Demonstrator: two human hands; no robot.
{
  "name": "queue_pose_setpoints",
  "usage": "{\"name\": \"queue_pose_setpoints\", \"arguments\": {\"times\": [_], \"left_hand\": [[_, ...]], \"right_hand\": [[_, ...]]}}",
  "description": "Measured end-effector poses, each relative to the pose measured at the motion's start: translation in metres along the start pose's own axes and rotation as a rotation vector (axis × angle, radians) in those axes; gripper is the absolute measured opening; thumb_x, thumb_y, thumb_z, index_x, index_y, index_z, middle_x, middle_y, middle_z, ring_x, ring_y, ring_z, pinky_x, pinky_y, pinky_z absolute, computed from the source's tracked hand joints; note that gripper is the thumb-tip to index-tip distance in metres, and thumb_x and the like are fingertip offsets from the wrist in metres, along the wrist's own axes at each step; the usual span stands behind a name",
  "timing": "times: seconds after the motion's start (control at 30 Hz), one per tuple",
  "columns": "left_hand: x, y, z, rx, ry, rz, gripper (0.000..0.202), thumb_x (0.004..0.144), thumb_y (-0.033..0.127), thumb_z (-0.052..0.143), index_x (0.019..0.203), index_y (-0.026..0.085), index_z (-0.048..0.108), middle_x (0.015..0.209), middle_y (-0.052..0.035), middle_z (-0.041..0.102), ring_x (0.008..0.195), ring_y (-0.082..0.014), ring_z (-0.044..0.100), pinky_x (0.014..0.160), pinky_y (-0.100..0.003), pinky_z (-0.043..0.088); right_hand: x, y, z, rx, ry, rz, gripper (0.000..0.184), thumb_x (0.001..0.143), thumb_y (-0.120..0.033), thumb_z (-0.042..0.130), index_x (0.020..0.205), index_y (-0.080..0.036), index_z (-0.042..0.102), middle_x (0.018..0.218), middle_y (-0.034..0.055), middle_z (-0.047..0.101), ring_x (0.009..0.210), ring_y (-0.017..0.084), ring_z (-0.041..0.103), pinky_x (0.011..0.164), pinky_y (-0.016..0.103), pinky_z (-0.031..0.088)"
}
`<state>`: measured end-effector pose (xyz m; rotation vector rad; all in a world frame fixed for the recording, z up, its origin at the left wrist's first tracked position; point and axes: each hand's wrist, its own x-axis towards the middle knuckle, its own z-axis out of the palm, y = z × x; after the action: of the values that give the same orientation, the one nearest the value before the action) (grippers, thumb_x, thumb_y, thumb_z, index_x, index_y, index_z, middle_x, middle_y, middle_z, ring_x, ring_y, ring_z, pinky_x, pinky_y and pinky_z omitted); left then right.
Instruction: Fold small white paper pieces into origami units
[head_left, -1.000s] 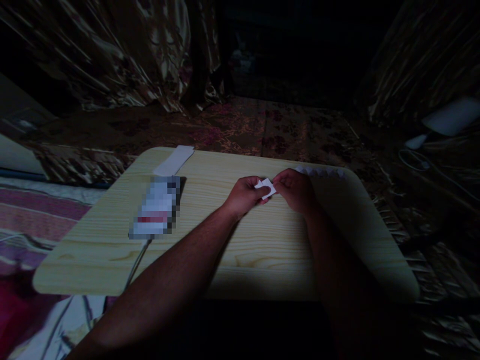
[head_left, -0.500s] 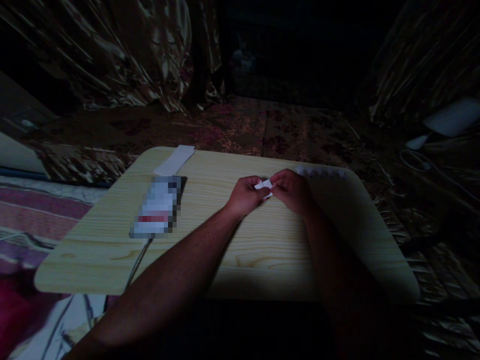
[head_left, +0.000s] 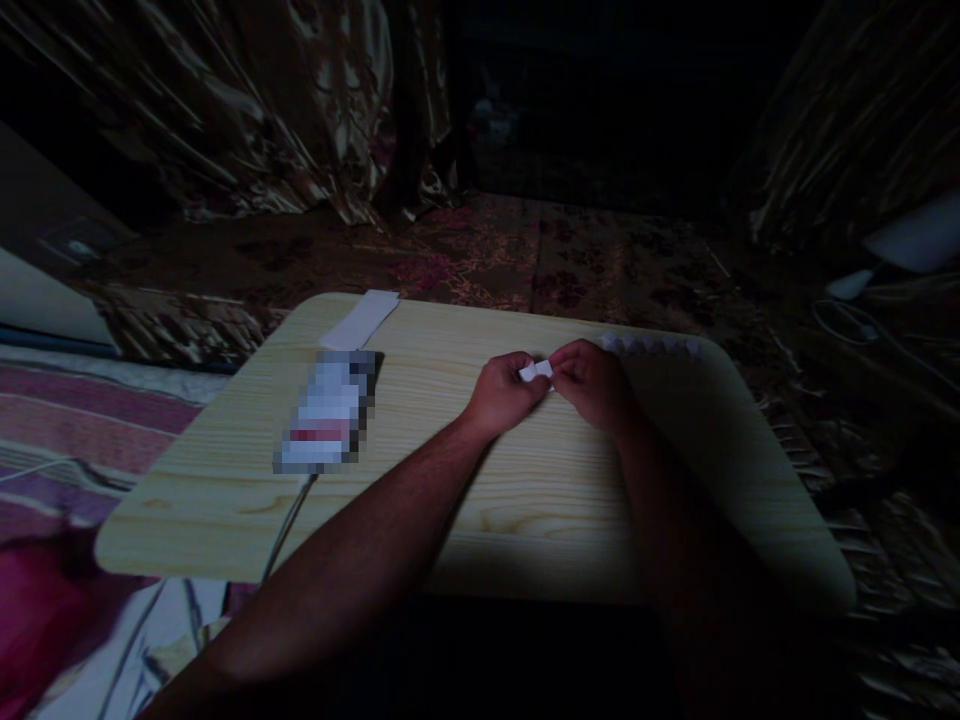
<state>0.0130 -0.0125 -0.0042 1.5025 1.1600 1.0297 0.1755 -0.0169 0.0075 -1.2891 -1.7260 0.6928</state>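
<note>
Above the middle of the light wood-grain table [head_left: 420, 400], a small folded piece of white paper [head_left: 535, 371] sits between both hands. My left hand [head_left: 504, 396] is closed on the paper's left side, thumb across its near edge. From the right, my right hand [head_left: 594, 385] pinches the paper's right edge with thumb and fingers. Several small folded white paper pieces [head_left: 649, 345] stand in a row just beyond my right hand. At the far left edge lie white paper strips [head_left: 361, 320].
A pixelated, phone-like device [head_left: 326, 412] lies on the left of the table, its cable [head_left: 289, 525] running off the near edge. A patterned cloth surface [head_left: 495, 245] and curtains [head_left: 330, 100] are behind. A white lamp-like object [head_left: 915, 235] stands at far right.
The whole view has shifted slightly, so everything appears a little further right. Both hands keep hold of the folded paper, with the fingers changing position slightly.
</note>
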Motion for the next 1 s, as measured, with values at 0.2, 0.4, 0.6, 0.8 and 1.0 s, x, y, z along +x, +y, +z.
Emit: {"name": "queue_pose_setpoints", "arguments": {"times": [0.2, 0.4, 0.6, 0.8, 1.0], "left_hand": [[0.0027, -0.0026, -0.0022, -0.02, -0.006, 0.022, 0.017, 0.07, 0.031, 0.065, 0.072, 0.016, 0.058, 0.059, 0.0028, 0.055, 0.05, -0.0086, 0.045, 0.047, -0.021, 0.03], [0.0002, -0.0006, -0.0018, 0.04, 0.043, 0.082, 0.017, 0.071, 0.032, 0.064, 0.072, 0.015, 0.061, 0.063, 0.0011, 0.058, 0.056, -0.0092, 0.046, 0.051, -0.021, 0.033], [-0.0007, -0.0017, -0.0004, 0.098, 0.051, 0.135, 0.018, 0.073, 0.032, 0.062, 0.073, 0.014, 0.063, 0.064, -0.0001, 0.059, 0.058, -0.0097, 0.047, 0.053, -0.021, 0.034], [0.0009, -0.0049, -0.0002, 0.065, 0.055, 0.14, 0.018, 0.073, 0.033, 0.063, 0.071, 0.014, 0.061, 0.061, 0.0009, 0.057, 0.054, -0.0092, 0.045, 0.05, -0.021, 0.031], [0.0011, -0.0035, -0.0004, 0.053, 0.073, 0.159, 0.018, 0.073, 0.032, 0.063, 0.071, 0.014, 0.06, 0.062, 0.0014, 0.056, 0.055, -0.0088, 0.044, 0.051, -0.021, 0.033]], "right_hand": [[0.0007, -0.0044, -0.0014, 0.008, 0.04, 0.026, 0.016, 0.071, -0.018, 0.061, 0.087, -0.021, 0.06, 0.072, 0.0002, 0.067, 0.064, 0.015, 0.064, 0.057, 0.025, 0.048], [0.0002, -0.0021, 0.0021, -0.017, 0.017, -0.009, 0.022, 0.071, -0.017, 0.06, 0.092, -0.02, 0.058, 0.074, -0.0004, 0.068, 0.064, 0.014, 0.063, 0.059, 0.026, 0.048], [-0.0006, -0.0035, 0.0052, -0.06, 0.042, -0.013, 0.026, 0.068, -0.012, 0.058, 0.093, -0.02, 0.058, 0.072, -0.0013, 0.065, 0.062, 0.014, 0.061, 0.059, 0.025, 0.046], [0.0015, -0.0061, 0.0037, -0.098, 0.08, -0.058, 0.018, 0.066, -0.012, 0.058, 0.082, -0.02, 0.057, 0.085, 0.0006, 0.066, 0.062, 0.012, 0.058, 0.059, 0.026, 0.046], [0.0026, -0.0053, 0.0037, -0.104, 0.081, -0.042, 0.006, 0.068, -0.014, 0.06, 0.071, -0.019, 0.06, 0.1, 0.003, 0.067, 0.064, 0.011, 0.058, 0.061, 0.027, 0.047]]}}
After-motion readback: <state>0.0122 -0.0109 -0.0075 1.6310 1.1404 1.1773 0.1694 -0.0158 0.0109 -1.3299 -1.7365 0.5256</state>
